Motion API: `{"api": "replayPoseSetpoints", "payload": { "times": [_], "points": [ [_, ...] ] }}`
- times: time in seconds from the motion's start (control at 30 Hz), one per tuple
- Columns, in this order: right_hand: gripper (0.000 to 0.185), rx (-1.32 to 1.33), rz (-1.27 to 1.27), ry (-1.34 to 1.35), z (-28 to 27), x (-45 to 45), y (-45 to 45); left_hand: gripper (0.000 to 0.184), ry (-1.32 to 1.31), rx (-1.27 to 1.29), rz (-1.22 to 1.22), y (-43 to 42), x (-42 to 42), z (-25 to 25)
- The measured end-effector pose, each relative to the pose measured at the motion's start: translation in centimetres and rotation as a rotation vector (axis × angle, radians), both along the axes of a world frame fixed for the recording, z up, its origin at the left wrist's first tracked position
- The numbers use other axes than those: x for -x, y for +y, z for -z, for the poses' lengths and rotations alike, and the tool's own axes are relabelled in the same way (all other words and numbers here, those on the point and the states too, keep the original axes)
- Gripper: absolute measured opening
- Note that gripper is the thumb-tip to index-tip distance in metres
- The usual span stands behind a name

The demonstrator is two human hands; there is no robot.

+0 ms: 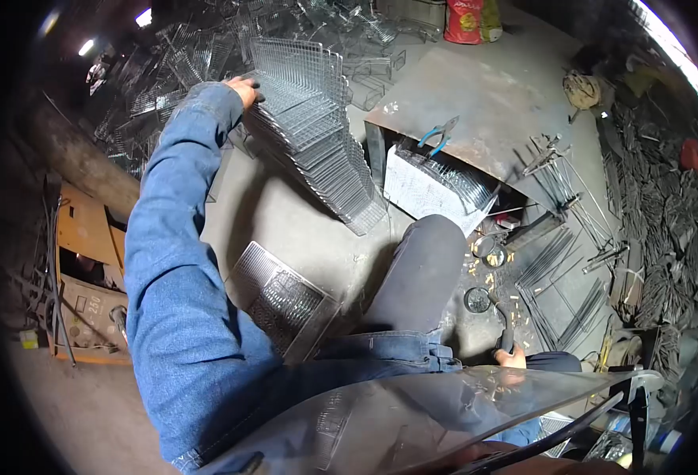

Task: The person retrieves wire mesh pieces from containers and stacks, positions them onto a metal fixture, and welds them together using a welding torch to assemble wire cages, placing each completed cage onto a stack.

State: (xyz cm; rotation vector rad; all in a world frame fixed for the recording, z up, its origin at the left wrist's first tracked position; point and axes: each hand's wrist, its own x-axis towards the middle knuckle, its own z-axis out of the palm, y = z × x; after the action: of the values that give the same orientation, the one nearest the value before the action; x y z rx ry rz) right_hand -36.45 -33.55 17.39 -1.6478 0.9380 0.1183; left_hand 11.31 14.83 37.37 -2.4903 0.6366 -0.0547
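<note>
My left hand (245,93), at the end of a stretched blue denim sleeve, grips the upper left edge of a tall, leaning stack of wire mesh racks (309,119). Some of its fingertips are hidden against the wire. Low on the right, my right hand (512,359) is closed around a black handle (507,328); the tool's kind is unclear. Part of that hand is seen through a clear face visor (412,412). Blue-handled pliers (440,136) lie on a metal plate table (475,95), above a pale mesh panel (420,186).
Wire racks (277,297) lie on the floor by my knee. Metal rods (559,277), small round tins (477,299) and scattered stubs are to the right. A heap of wirework (198,55) fills the back left, near an orange machine (87,293). A red bag (464,20) stands behind.
</note>
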Motion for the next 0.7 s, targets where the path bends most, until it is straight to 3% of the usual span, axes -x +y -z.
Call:
{"api": "replayPoseSetpoints", "payload": {
  "times": [0.07, 0.1, 0.2, 0.23, 0.33, 0.43, 0.47, 0.53, 0.57, 0.6, 0.7],
  "points": [
    [0.014, -0.007, -0.007, -0.016, 0.0, 0.1, 0.0, 0.035, 0.087, -0.042, -0.372, -2.1, 0.5, -1.8],
    [0.014, -0.017, -0.015, -0.026, 0.2, 0.2, 0.1, 0.029, 0.094, 0.065, -0.452, -2.2, -0.2, -1.8],
    [0.016, -0.032, -0.041, -0.04, -0.1, 0.4, -0.1, 0.024, 0.003, 0.064, -0.018, -1.8, 0.0, -3.2],
    [0.016, -0.032, -0.053, -0.04, -0.2, 0.5, -0.3, 0.024, 0.139, 0.05, 0.026, -1.7, -0.3, -4.1],
    [0.016, -0.018, -0.046, -0.06, -0.3, 0.4, -0.1, 0.032, 0.041, 0.263, 0.081, -2.7, 2.5, -5.6],
    [0.019, -0.051, -0.037, -0.047, -0.1, 0.5, -0.1, 0.021, -0.197, 0.69, 0.319, -3.4, 4.4, -6.2],
    [0.022, 0.069, -0.109, -0.022, 0.0, 0.5, 0.3, 0.019, -0.238, 0.871, 0.356, -3.9, 5.2, -6.9],
    [0.03, 0.352, -0.272, 0.023, 1.9, 0.9, 0.7, 0.02, -0.568, 1.181, 0.438, -6.3, 7.2, -9.3],
    [0.036, 0.517, -0.357, 0.042, 3.5, 1.2, 0.6, 0.025, -0.86, 1.103, 0.58, -5.9, 6.5, -10.3],
    [0.046, 0.7, -0.476, 0.063, 6.8, 2.2, 0.2, 0.024, -0.833, 1.323, 0.604, -7.5, 7.7, -11.9],
    [0.045, 0.767, -0.724, 0.206, 7.5, 2.2, 1.9, 0.024, -0.269, 2.247, 0.666, -14.1, 12.7, -16.5]
  ]
}}
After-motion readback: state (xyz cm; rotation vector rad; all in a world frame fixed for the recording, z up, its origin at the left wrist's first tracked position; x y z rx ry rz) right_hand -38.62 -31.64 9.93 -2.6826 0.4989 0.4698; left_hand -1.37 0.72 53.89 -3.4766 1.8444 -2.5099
